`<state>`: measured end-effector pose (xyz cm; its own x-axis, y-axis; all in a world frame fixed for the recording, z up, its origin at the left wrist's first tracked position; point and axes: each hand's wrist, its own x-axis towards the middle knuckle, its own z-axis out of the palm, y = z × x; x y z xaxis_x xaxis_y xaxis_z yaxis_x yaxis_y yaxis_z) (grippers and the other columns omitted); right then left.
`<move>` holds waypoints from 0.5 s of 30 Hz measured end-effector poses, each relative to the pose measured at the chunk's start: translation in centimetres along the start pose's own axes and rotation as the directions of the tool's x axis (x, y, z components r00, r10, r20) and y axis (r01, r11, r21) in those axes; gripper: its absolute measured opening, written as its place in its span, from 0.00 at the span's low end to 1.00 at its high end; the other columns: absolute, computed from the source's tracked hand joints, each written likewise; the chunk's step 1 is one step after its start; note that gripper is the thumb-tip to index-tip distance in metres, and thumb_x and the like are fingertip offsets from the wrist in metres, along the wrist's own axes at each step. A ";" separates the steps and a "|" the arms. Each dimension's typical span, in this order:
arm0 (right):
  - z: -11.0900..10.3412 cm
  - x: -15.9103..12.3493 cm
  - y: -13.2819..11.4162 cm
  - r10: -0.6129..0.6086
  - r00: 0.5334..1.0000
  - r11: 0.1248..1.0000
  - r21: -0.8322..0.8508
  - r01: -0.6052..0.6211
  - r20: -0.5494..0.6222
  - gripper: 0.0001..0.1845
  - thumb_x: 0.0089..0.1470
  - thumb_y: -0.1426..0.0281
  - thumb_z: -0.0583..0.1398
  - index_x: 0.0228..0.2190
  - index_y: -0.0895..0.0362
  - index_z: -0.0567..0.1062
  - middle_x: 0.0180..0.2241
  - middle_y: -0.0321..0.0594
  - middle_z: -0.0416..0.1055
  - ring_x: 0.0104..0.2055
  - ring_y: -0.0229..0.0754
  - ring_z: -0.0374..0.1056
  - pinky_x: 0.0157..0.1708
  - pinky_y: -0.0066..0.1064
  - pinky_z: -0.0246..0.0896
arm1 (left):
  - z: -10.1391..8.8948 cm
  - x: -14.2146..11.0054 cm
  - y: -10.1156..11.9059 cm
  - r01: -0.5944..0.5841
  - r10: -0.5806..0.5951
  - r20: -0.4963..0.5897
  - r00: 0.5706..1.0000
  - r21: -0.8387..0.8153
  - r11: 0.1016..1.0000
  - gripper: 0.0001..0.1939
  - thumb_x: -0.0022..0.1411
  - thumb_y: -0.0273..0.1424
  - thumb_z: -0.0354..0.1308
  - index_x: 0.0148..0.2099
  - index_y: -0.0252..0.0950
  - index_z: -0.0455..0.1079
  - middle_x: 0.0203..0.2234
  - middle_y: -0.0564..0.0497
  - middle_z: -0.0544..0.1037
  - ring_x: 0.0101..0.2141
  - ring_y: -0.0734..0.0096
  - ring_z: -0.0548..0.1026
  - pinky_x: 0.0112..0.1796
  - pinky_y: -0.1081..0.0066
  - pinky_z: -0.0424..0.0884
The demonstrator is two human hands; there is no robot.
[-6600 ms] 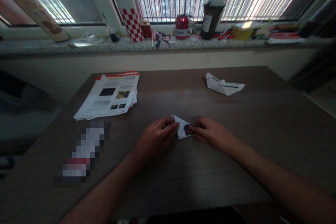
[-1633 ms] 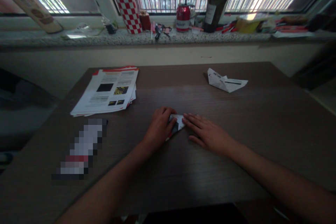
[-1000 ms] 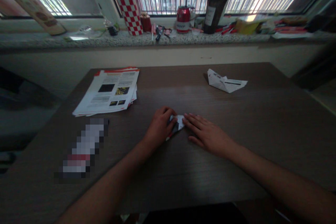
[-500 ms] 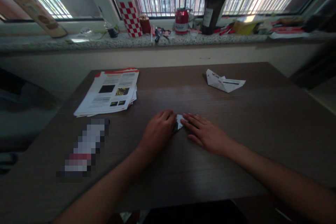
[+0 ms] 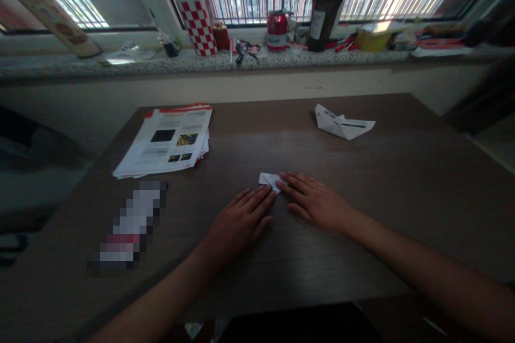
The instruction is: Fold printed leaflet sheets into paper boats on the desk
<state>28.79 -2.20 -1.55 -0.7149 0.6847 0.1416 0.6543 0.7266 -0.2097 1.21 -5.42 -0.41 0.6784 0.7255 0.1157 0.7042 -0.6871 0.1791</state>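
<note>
A small folded sheet of printed paper [image 5: 269, 178] lies flat on the brown table [image 5: 257, 278], partly covered by my fingers. My left hand [image 5: 240, 220] rests with its fingers stretched out, their tips on the paper's near edge. From the other side, my right hand [image 5: 316, 201] lies flat, its fingertips pressing the paper's right part. A finished-looking paper boat [image 5: 344, 124] made from printed paper sits farther back on the right.
A stack of printed sheets [image 5: 173, 142] lies at the back left. Nearer me is a pixelated oblong object [image 5: 129, 225]. Along the windowsill [image 5: 217, 64] stand a checkered bottle [image 5: 199, 29], a red can [image 5: 277, 31], a dark lidded cup [image 5: 325, 19] and assorted small items.
My left hand has gone from curling over the paper to lying flat at its near side, so more of the paper shows. A loose standing fold has become flatter. My right hand barely moved lately.
</note>
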 end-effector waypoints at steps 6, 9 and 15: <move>-0.2 0.1 0.1 0.010 1.000 1.000 -0.007 -0.010 0.015 0.32 0.74 0.56 0.50 0.73 0.53 0.56 0.74 0.49 0.53 0.75 0.54 0.51 0.72 0.53 0.50 | -0.4 0.2 0.0 0.017 -0.017 -0.009 1.000 -0.042 0.999 0.29 0.79 0.42 0.50 0.75 0.41 0.55 0.71 0.46 0.64 0.67 0.57 0.65 0.66 0.54 0.61; -0.1 0.0 0.2 0.006 1.000 1.000 -0.006 -0.006 0.016 0.33 0.74 0.56 0.50 0.73 0.52 0.55 0.74 0.48 0.53 0.75 0.54 0.51 0.71 0.53 0.51 | -0.7 0.4 0.1 0.015 -0.015 -0.012 1.000 -0.056 0.998 0.28 0.79 0.43 0.50 0.75 0.42 0.56 0.70 0.46 0.66 0.65 0.55 0.67 0.64 0.53 0.63; -0.1 0.1 0.1 0.008 1.000 1.000 0.002 -0.008 0.012 0.33 0.74 0.56 0.51 0.73 0.52 0.55 0.74 0.46 0.53 0.75 0.54 0.51 0.72 0.53 0.49 | -0.9 0.7 -0.1 0.017 -0.017 -0.003 1.000 -0.035 0.999 0.30 0.77 0.45 0.52 0.76 0.44 0.55 0.70 0.45 0.65 0.64 0.51 0.67 0.64 0.49 0.63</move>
<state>28.85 -2.06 -1.50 -0.7127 0.6897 0.1284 0.6593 0.7210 -0.2132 1.47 -4.81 0.55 0.6659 0.7370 0.1159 0.7076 -0.6732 0.2146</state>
